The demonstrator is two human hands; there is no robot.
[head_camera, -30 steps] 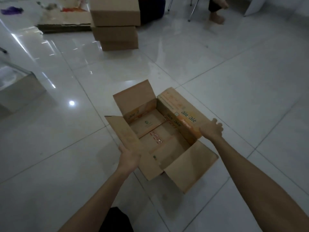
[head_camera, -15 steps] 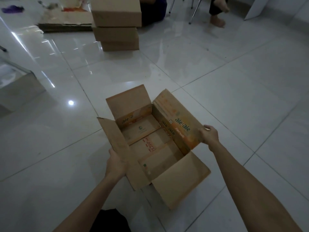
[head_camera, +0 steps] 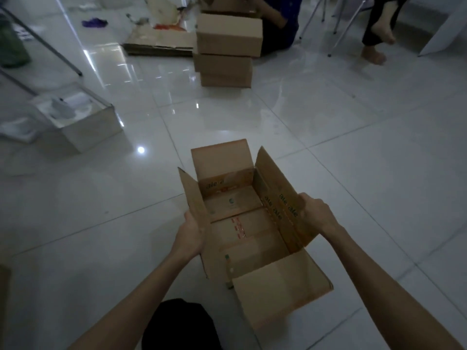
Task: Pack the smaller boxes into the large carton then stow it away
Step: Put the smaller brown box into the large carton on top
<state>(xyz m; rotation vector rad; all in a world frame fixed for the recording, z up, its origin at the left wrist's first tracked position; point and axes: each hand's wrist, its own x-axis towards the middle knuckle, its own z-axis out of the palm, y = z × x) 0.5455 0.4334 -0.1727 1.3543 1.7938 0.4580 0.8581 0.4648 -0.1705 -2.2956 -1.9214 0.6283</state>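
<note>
Two bare forearms reach forward from the bottom edge, over a dark-clothed knee (head_camera: 182, 324) and onto an open large carton (head_camera: 252, 238) that sits on the floor (head_camera: 366, 152) straight ahead. The left hand (head_camera: 190, 236) grips the carton's left long flap, fingers wrapped round the flap's edge. The right hand (head_camera: 317, 215) clasps the right long flap, which carries green "ale-ale" lettering and orange print, its fingers curled over the top edge. The near end flap (head_camera: 280, 291) lies folded outward toward the camera, and the far end flap (head_camera: 219, 157) stands up and leans away. Nothing lies inside the carton; only its bottom flaps with a strip of red-marked tape show.

The floor is glossy white tile with thin grout lines, dimly lit, and it mirrors small bright spots of light. To the left, well apart from the carton, an open white box (head_camera: 78, 122) holds pale packing. Farther on, a stack of three closed smaller boxes (head_camera: 227, 49) stands on the tiles, the top one the widest. Just behind it lie flattened cardboard sheets (head_camera: 159, 41) with torn, stained scraps. A purple scrap (head_camera: 94, 22) lies farther left. At the far right, a seated person's bare feet (head_camera: 376, 46) rest among thin metal chair legs (head_camera: 346, 24), beside a white panel.
</note>
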